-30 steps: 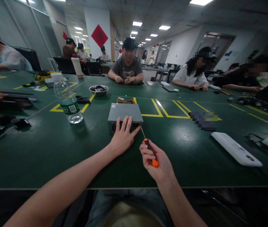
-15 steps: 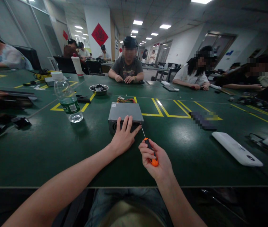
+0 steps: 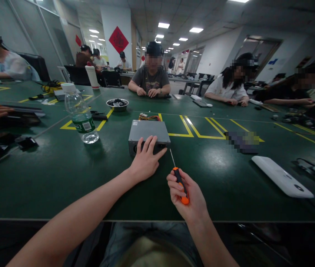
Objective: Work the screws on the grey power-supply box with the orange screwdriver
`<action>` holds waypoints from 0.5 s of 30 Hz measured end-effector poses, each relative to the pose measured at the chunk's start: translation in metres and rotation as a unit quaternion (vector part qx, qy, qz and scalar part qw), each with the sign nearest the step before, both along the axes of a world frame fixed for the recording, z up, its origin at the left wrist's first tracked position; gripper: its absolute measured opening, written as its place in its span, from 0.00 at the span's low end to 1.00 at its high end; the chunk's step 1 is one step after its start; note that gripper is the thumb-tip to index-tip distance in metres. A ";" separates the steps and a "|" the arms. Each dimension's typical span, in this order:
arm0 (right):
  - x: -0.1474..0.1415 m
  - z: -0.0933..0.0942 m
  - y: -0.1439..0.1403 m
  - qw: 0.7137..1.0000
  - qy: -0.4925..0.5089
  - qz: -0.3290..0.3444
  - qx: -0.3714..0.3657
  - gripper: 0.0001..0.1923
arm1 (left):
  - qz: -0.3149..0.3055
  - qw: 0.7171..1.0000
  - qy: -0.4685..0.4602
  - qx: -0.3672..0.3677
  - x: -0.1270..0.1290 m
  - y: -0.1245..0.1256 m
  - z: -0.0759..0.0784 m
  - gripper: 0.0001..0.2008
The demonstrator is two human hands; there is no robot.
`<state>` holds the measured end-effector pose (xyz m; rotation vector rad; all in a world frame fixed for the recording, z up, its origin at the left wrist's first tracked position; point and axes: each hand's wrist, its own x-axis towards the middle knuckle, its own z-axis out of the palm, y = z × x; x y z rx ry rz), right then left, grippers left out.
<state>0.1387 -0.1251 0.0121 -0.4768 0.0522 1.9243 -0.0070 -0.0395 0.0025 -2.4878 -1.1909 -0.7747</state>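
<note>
A grey metal box (image 3: pixel 148 130) with coloured wires at its back lies on the green table (image 3: pixel 63 174) in front of me. My left hand (image 3: pixel 145 160) rests on its near edge, fingers spread over the top and front face. My right hand (image 3: pixel 186 194) grips an orange-and-black screwdriver (image 3: pixel 180 181). The thin shaft points up toward the box's near right corner, its tip a short way off the box.
A water bottle (image 3: pixel 80 115) stands to the left, a metal bowl (image 3: pixel 117 104) behind it. A white oblong device (image 3: pixel 282 176) lies at the right. Dark parts sit at the far left. Several other people sit around the table, one opposite me.
My right hand has drawn the screwdriver back toward me and slightly right, so its tip is off the box corner. My left hand stays on the box.
</note>
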 end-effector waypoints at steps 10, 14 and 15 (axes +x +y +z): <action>-0.028 0.001 0.009 0.998 -0.049 0.041 -0.003 0.14 | -0.002 0.997 -0.081 -0.012 -0.015 0.020 0.002 0.23; -0.031 0.003 0.013 0.997 -0.063 0.034 -0.024 0.16 | 0.005 0.997 -0.070 -0.012 -0.014 0.020 0.001 0.22; -0.032 0.003 0.013 0.997 -0.065 0.034 -0.028 0.16 | 0.003 0.997 -0.069 -0.014 -0.014 0.020 0.001 0.22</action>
